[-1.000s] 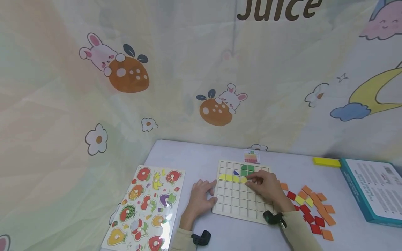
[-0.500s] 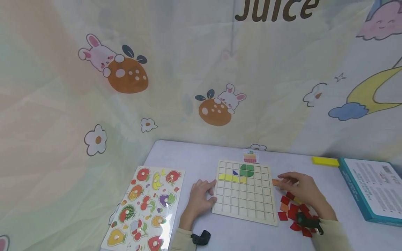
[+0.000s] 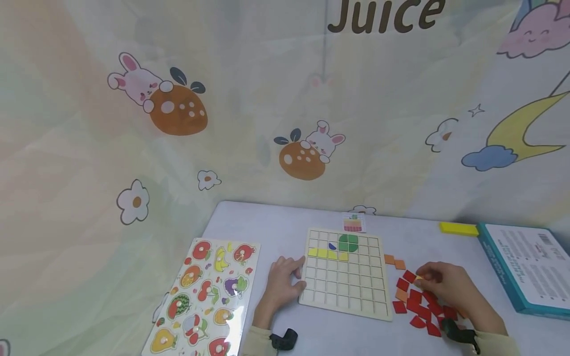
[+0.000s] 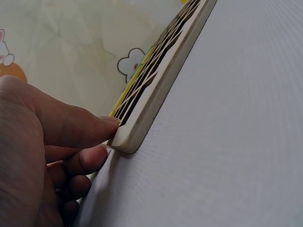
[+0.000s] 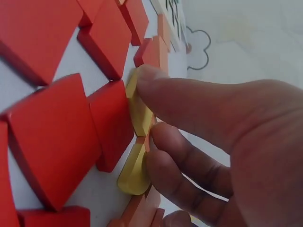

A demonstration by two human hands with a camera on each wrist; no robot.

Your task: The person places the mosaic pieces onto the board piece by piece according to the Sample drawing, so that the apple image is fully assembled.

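A pale grid board (image 3: 343, 291) lies on the table, with yellow tiles (image 3: 327, 253) in one row, a green shape (image 3: 348, 243) made of several pieces and a small blue piece (image 3: 332, 245). My left hand (image 3: 280, 282) holds the board's left edge; in the left wrist view the thumb (image 4: 80, 125) lies over its rim. My right hand (image 3: 445, 282) is over the loose tiles right of the board. In the right wrist view its thumb pinches a yellow tile (image 5: 139, 111); the opposing fingertip is partly hidden. Another yellow tile (image 5: 135, 172) lies by the other fingers.
Red tiles (image 3: 414, 296) and orange tiles (image 3: 400, 265) lie loose right of the board. A picture card (image 3: 354, 223) stands behind it. At left lies a fruit puzzle sheet (image 3: 209, 296); at right, a teal-edged box (image 3: 525, 267) and a yellow block (image 3: 458, 228).
My right hand has gone from the board to the right, shifting orange tiles near the board's edge, and now reaches among the loose tiles. My left hand has stayed at the board.
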